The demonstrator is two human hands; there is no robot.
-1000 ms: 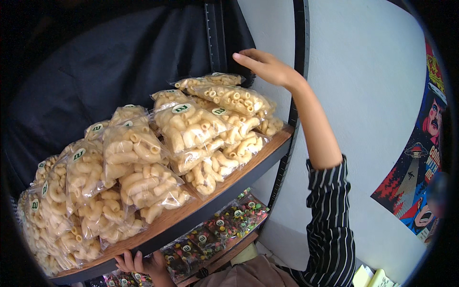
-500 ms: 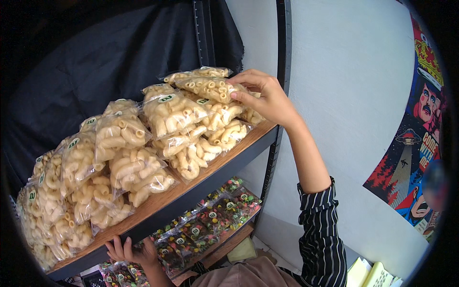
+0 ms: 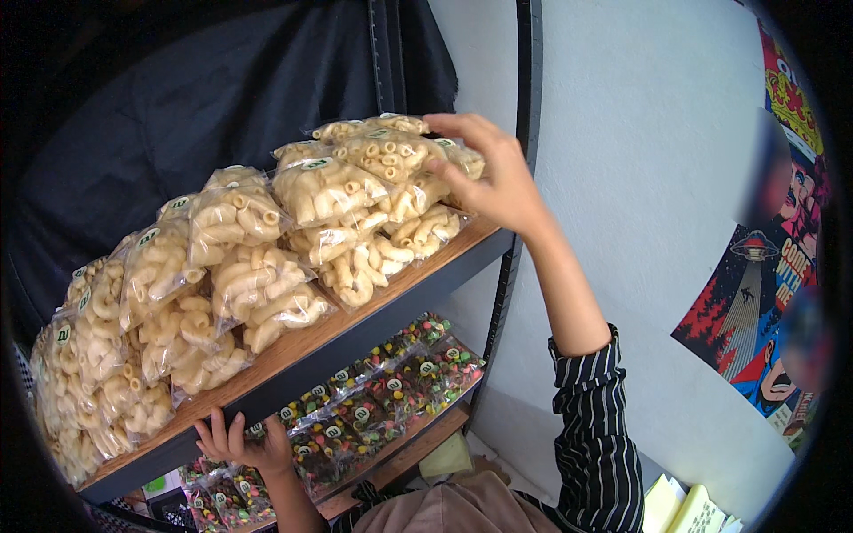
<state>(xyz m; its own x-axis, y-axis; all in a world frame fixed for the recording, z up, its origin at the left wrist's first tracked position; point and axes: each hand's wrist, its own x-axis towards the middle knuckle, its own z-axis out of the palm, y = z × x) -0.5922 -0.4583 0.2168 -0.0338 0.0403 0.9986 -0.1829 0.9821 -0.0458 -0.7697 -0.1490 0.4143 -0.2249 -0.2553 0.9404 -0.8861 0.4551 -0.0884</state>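
Clear bags of pale, curled tube-shaped snacks [image 3: 329, 191] are piled along a wooden shelf [image 3: 267, 366], each with a small round label. At the right end of the pile, my right hand [image 3: 502, 173] reaches over with thumb and fingers apart. Its fingertips are against or very near the top bag [image 3: 391, 153], and a smaller bag end [image 3: 464, 158] shows between thumb and fingers. My left hand [image 3: 249, 441] rests at the shelf's dark front rail, its fingers slightly spread and pointing upward. It holds no bag.
A lower shelf carries flat clear bags of dark pieces with colourful bits [image 3: 391, 391]. Black cloth [image 3: 195, 98] hangs behind the pile. A dark metal upright [image 3: 528, 89] stands by the pale wall [image 3: 640, 178], where a colourful poster [image 3: 755, 293] hangs. Yellowish papers [image 3: 689, 508] lie at the lower right.
My right hand's thumb and fingers have spread apart at the top bag, which now lies flatter on the pile. My left hand stays at the rail. The view has shifted slightly.
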